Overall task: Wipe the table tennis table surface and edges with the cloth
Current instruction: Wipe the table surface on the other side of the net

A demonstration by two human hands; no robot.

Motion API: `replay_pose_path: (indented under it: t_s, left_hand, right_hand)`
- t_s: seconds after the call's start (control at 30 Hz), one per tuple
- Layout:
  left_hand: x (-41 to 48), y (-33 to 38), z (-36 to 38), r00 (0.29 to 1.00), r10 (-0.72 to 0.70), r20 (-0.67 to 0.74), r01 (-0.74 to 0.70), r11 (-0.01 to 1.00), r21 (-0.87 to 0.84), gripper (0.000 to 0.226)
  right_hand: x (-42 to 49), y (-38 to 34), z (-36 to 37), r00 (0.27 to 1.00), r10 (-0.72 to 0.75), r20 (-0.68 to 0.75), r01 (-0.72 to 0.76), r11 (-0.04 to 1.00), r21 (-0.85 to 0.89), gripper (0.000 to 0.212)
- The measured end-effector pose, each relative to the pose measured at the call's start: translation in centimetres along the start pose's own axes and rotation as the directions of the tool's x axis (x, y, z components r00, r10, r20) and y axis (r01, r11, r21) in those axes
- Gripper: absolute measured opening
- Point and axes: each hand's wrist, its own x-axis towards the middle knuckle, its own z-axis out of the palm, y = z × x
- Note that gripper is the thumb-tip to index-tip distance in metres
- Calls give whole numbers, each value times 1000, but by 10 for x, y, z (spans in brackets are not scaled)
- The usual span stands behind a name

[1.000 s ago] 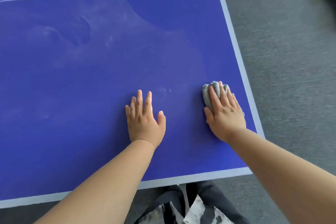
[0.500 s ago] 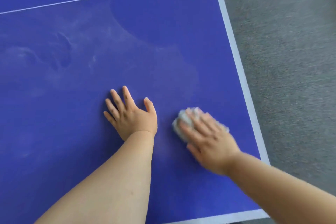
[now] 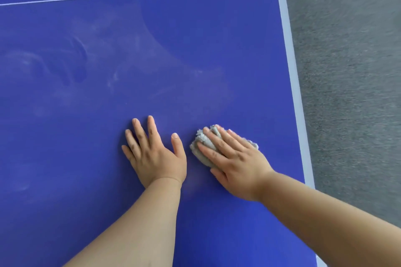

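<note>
The left hand (image 3: 155, 154) lay flat, fingers spread, on the blue table tennis table (image 3: 195, 50). Just right of it, the right hand (image 3: 236, 165) pressed straight fingers onto the crumpled grey cloth (image 3: 200, 140), near the table's white right edge (image 3: 290, 67).

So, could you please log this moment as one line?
right hand pressing cloth on table | left hand flat on table | dusty smears upper left
</note>
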Motion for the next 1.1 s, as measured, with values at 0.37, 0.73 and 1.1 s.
replay_pose_path:
  t_s: [0.37,0.73,1.1]
  left_hand:
    - [0,0,1,1000,-4,13,4,999,34,74]
    - [1,1,-2,999,-18,50,14,998,67,76]
    - [0,0,-3,999,-9,33,8,999,48,75]
  right_hand:
    - [57,11,-11,998,57,-24,-57,998,14,62]
    - [187,90,-63,946,325,-4,-324,943,80,64]
    - [127,66,-43,944,-261,200,278,959,-60,68]
